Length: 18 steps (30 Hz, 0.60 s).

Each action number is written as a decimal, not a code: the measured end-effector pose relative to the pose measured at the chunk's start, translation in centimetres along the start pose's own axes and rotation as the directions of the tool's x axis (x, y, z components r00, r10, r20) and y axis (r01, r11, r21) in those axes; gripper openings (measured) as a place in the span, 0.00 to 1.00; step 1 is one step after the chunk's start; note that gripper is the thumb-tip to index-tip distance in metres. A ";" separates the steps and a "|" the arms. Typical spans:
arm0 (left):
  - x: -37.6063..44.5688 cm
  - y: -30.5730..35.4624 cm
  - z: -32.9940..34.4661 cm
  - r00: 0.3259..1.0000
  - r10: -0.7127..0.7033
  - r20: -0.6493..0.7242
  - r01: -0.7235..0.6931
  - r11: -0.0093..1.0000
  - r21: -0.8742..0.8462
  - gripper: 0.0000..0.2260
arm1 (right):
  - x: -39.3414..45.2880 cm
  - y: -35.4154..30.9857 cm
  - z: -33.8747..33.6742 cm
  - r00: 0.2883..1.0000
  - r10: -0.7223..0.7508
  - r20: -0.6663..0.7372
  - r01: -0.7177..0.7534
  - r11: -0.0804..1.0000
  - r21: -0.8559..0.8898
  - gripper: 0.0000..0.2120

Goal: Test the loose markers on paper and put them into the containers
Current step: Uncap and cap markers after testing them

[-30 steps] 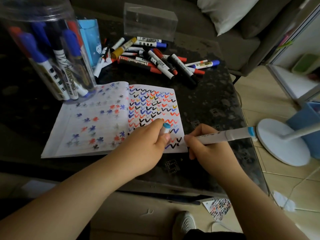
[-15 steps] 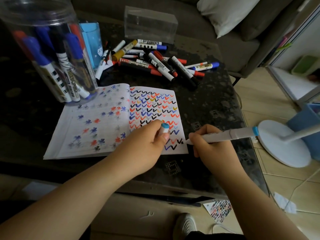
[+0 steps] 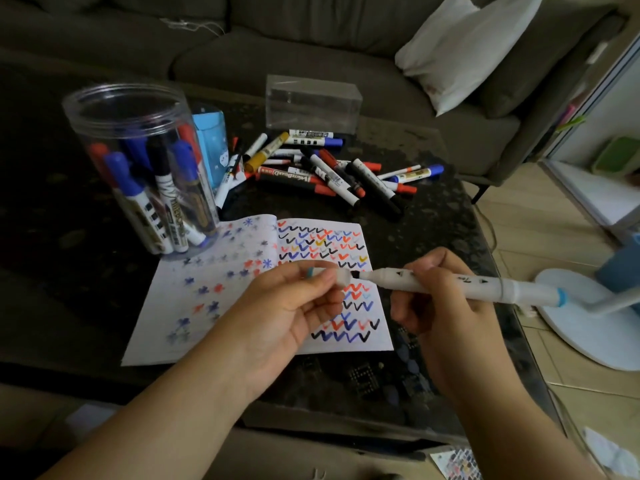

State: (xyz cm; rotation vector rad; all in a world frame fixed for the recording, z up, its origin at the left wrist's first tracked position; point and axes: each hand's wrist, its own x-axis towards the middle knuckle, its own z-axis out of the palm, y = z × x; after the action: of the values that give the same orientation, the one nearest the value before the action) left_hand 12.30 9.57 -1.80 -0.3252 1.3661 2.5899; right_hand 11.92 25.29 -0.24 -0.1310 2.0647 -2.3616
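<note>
Head view, items I log: right hand grips white marker, black tip toward cap, which my left hand pinches just off the tip. Both held above open notebook on dark worktop. Loose markers piled behind notebook; clear jar holds several; clear box beyond pile.

A dark speckled table fills the middle of the frame, a grey-brown sofa runs along the top with a white cushion at upper right, and pale floor tiles with a white round fan base lie at right.
</note>
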 end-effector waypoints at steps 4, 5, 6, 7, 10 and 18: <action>-0.5 0.1 0.0 0.997 0.021 0.070 -0.025 0.998 0.058 0.09 | 0.1 0.3 0.5 0.999 -0.005 0.036 0.006 1.000 -0.021 0.09; -0.7 0.2 0.0 0.995 0.025 0.093 -0.034 0.995 0.099 0.10 | 0.2 0.3 0.6 0.999 -0.009 0.041 0.010 1.000 -0.025 0.09; -0.8 0.3 -0.1 0.992 0.028 0.120 -0.048 0.985 0.165 0.10 | 0.2 0.4 0.6 0.999 -0.015 0.045 0.016 1.000 -0.024 0.09; -1.0 0.4 -0.1 0.989 0.025 0.149 -0.062 0.967 0.248 0.09 | 0.3 0.4 0.7 0.998 -0.021 0.051 0.022 0.999 -0.029 0.10; -1.3 0.8 -0.7 0.959 0.042 0.280 -0.207 0.778 0.594 0.08 | 0.5 0.3 0.5 0.998 -0.032 0.058 0.037 0.994 -0.099 0.11; -1.5 1.0 -1.9 0.902 0.147 0.406 -0.415 0.553 0.723 0.14 | 0.2 0.7 2.6 0.999 -0.021 0.026 0.019 0.998 0.052 0.15</action>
State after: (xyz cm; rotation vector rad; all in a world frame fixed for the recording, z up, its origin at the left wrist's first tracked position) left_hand 13.69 7.35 -1.61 0.4673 2.3965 1.7745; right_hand 11.83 22.66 -0.54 -0.1830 1.9977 -2.4090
